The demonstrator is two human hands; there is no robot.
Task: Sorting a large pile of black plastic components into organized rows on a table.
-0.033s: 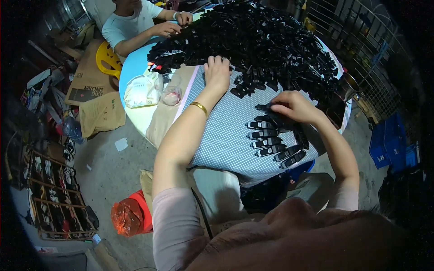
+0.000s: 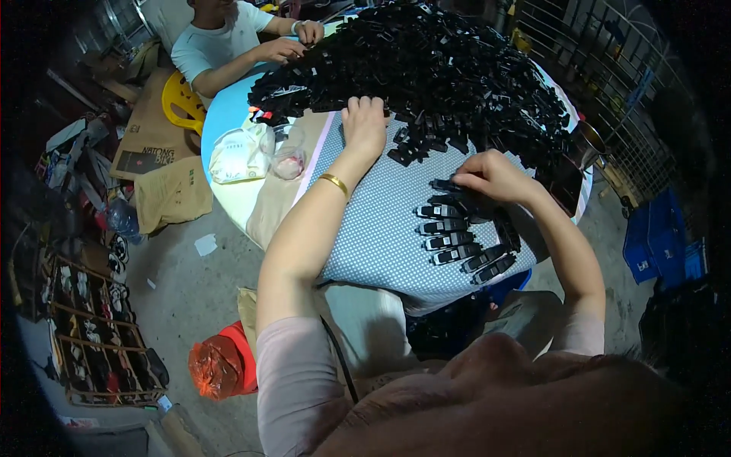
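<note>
1. Head view: nothing has moved since the earlier picture; both hands stay in the same spots.
2. The left hand (image 2: 364, 126) lies flat, fingers together, on the edge of the big pile of black parts (image 2: 426, 68). It holds nothing.
3. The right hand (image 2: 493, 177) is curled over the top of a row of black parts (image 2: 461, 236) lined up on the dotted cloth (image 2: 373, 228). I cannot tell if it grips one.
4. A white bag (image 2: 237, 154) sits left on the round table (image 2: 221, 114).
5. Brown cardboard boxes (image 2: 152, 152) with dark letters lie on the floor. A red bag (image 2: 217, 365) lies lower down.
</note>
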